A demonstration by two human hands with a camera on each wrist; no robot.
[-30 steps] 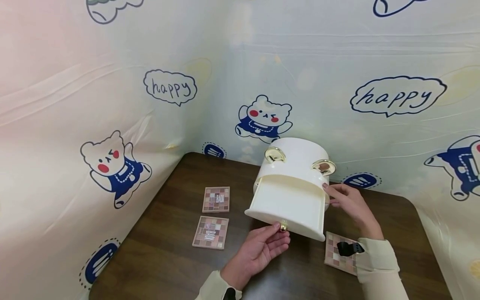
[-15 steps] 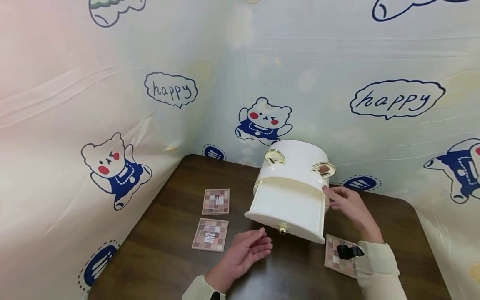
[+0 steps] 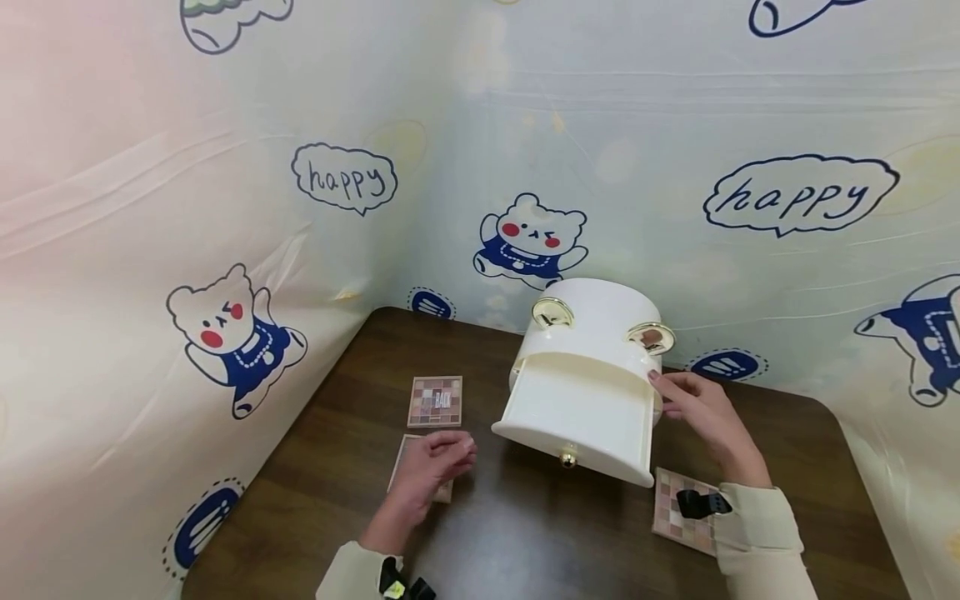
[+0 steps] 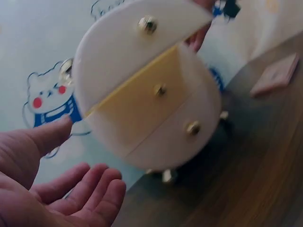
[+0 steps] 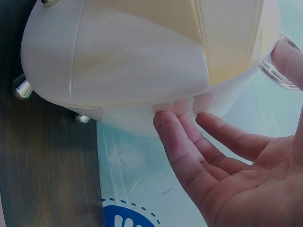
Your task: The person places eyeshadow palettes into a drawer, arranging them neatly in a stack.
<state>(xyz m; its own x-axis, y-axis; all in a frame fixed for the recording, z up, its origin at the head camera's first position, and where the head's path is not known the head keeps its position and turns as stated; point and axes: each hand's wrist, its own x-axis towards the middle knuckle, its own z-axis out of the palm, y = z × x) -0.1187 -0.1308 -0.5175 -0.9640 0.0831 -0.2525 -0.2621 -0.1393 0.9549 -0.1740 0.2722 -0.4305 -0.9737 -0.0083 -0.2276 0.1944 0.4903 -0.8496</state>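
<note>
A white rounded drawer organizer (image 3: 600, 304) with gold ear-like rings stands at the back of the table. Its top drawer (image 3: 573, 400) is pulled out, and nothing shows inside. In the left wrist view, two lower drawer fronts with gold knobs (image 4: 193, 127) sit flush below it. My right hand (image 3: 705, 412) touches the organizer's right side with extended fingertips, its thumb near the right ear ring. To the left, my left hand (image 3: 427, 471) hovers over the lower eyeshadow palette (image 3: 444, 492), partly hiding it, with fingers relaxed; whether it touches the palette cannot be told.
Another eyeshadow palette (image 3: 436, 402) lies just behind the covered one. A third palette (image 3: 667, 504) lies at the right, partly under the right wrist and its black strap. Printed cloth (image 3: 630, 108) hangs behind the brown table (image 3: 540, 542).
My left hand has let go of the drawer's gold knob and moved left to the lower palette. My right hand stays at the organizer's side, and the drawer remains pulled out.
</note>
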